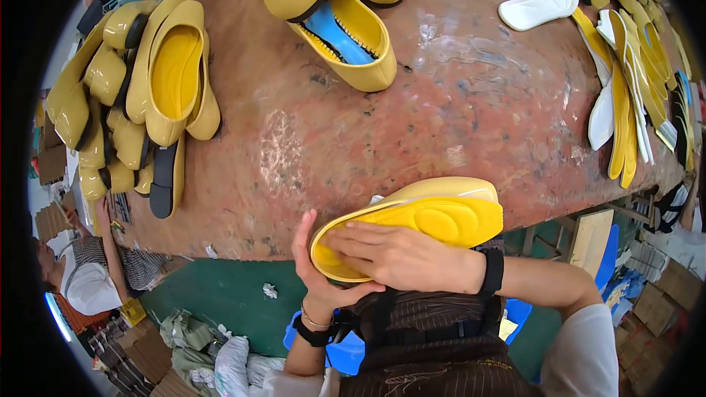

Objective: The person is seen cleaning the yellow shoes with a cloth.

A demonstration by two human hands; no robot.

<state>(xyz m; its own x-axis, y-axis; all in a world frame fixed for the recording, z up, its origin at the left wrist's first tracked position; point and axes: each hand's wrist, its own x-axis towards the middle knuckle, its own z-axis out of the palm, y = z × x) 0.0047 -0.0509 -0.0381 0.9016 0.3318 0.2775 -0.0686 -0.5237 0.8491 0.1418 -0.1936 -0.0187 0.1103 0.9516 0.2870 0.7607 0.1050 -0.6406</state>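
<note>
Your left hand (312,268) grips the heel of the glossy yellow flat shoe (412,220) | right hand (401,257) presses flat, fingers extended, on its yellow foam insole (441,217) | long axis along the near table (441,103) edge.

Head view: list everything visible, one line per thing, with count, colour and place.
Glossy flat shoe with padded insole: one, yellow, in both hands at the table's near edge.
Flat shoes with blue lining: about three, yellow, top centre.
Heap of flat shoes: many, yellow, left.
Foam insoles: many, yellow and white, fanned right.
Worn table: one, reddish brown.
Seated person: one, lower left.
Left hand: under the shoe's heel end.
Right hand: flat on the insole.
</note>
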